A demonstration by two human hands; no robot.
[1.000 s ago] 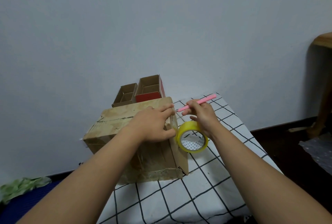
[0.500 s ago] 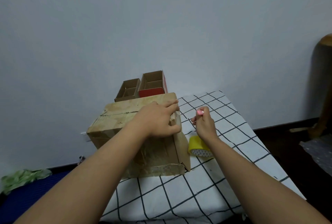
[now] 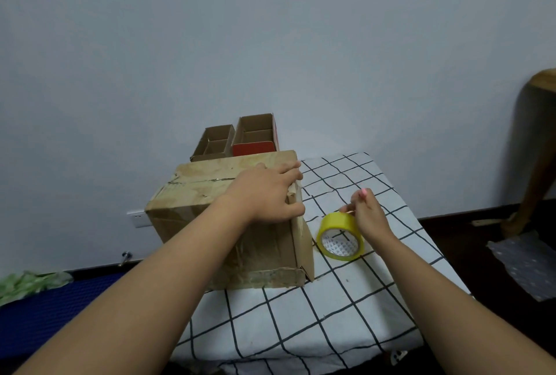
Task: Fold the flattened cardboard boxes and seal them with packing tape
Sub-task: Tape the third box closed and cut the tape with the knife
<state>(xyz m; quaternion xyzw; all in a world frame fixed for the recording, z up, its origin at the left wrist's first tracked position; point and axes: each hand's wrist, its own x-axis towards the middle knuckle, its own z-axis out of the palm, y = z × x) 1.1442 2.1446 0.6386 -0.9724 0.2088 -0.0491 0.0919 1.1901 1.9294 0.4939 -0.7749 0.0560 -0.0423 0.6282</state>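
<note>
Tape roll (image 3: 341,237) was up in our right hand (image 3: 370,218) beside the box's top corner a second ago, dropped to the checkered worktop (image 3: 301,320) half a second ago nearly flat, now tipped up on edge so its core faces us, just right of the cardboard box (image 3: 234,218). Right hand came down with it, fingers now at the roll's top rim. Pink pen (image 3: 363,192) showed full length sideways before; now we see only its tip above the fist. Our view shifted too: paper on the wall slid toward the top edge.
</note>
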